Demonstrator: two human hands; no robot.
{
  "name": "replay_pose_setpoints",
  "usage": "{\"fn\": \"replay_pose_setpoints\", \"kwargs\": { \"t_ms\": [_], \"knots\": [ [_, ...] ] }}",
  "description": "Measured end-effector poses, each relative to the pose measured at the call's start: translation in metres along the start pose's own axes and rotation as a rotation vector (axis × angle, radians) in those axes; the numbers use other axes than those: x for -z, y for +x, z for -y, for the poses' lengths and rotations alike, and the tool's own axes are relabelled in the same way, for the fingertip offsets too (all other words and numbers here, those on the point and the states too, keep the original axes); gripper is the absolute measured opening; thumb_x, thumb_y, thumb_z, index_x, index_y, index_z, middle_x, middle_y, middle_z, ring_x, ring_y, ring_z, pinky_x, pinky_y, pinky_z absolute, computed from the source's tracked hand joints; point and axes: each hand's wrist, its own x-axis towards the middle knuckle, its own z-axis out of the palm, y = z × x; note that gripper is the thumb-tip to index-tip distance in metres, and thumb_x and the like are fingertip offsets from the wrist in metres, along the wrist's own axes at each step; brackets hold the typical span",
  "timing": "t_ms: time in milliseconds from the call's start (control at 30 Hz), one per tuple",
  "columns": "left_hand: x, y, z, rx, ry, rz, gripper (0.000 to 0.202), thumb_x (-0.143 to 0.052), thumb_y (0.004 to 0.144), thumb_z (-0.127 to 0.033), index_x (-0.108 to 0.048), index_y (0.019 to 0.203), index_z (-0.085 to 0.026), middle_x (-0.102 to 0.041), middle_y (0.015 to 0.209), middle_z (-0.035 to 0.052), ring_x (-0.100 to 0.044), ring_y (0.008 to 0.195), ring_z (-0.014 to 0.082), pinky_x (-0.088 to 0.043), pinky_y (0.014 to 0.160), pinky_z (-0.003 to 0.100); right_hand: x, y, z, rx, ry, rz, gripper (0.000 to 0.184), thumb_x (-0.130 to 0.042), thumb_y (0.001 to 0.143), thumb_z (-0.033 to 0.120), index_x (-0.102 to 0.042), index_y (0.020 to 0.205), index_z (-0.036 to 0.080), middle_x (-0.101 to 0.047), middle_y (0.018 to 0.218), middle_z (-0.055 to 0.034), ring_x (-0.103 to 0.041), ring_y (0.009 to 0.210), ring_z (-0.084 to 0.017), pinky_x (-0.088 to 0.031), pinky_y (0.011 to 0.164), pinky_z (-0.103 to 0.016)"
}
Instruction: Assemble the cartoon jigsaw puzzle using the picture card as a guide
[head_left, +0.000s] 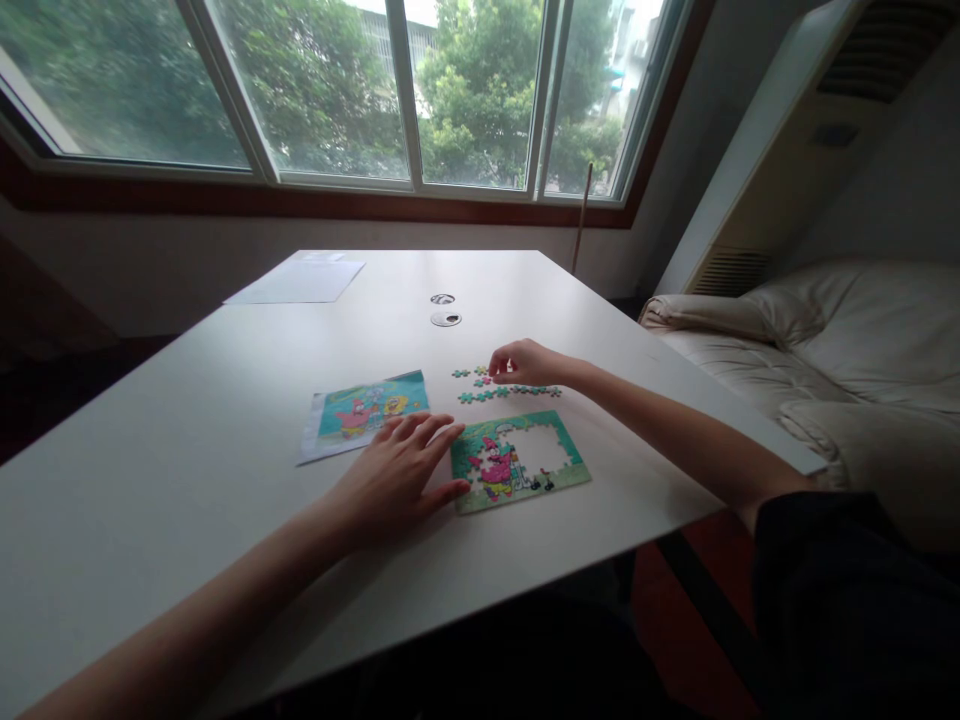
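A partly filled cartoon jigsaw puzzle lies on the white table, with a blank white gap in its upper right. My left hand lies flat and open beside the puzzle's left edge, thumb touching it. Behind the puzzle, several loose teal and pink pieces are scattered. My right hand hovers over them, fingers pinched on a piece I can barely see. A printed reference picture of the same cartoon lies left of the pieces, just beyond my left fingertips.
A sheet of white paper lies at the table's far left. Two round cable grommets sit mid-table. Windows run along the far wall. A pale sofa stands right of the table, close to its right edge.
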Motion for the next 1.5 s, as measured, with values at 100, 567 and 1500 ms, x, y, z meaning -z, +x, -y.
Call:
{"fn": "replay_pose_setpoints", "kwargs": {
  "t_ms": [100,567,1500],
  "knots": [
    [0.000,-0.001,0.000,0.013,0.002,0.003,0.056,-0.039,0.086,-0.056,-0.043,0.128,-0.019,-0.047,0.129,0.0108,-0.040,0.117,0.0298,-0.031,0.096,0.046,-0.004,0.011,-0.003,0.003,0.016,0.033,0.024,-0.061,0.074,0.032,-0.066,0.087,0.013,-0.064,0.079,-0.0048,-0.055,0.067,-0.011,-0.039,0.063,-0.023],
    [0.001,-0.001,0.002,-0.002,-0.006,0.004,0.054,-0.039,0.086,-0.056,-0.043,0.127,-0.021,-0.047,0.129,0.0109,-0.040,0.117,0.0300,-0.031,0.096,0.047,0.005,0.035,0.013,-0.128,0.013,0.322,0.025,-0.063,0.068,0.027,-0.061,0.090,0.015,-0.062,0.090,-0.0060,-0.054,0.072,-0.013,-0.040,0.059,-0.024],
    [-0.003,-0.001,0.001,0.010,-0.036,0.004,0.055,-0.040,0.085,-0.055,-0.042,0.128,-0.021,-0.048,0.127,0.0106,-0.039,0.116,0.0305,-0.031,0.095,0.047,-0.017,-0.050,0.061,0.128,0.445,0.138,0.023,-0.060,0.078,0.032,-0.062,0.092,0.015,-0.064,0.078,-0.0023,-0.057,0.072,-0.010,-0.044,0.064,-0.023]
  ]
}}
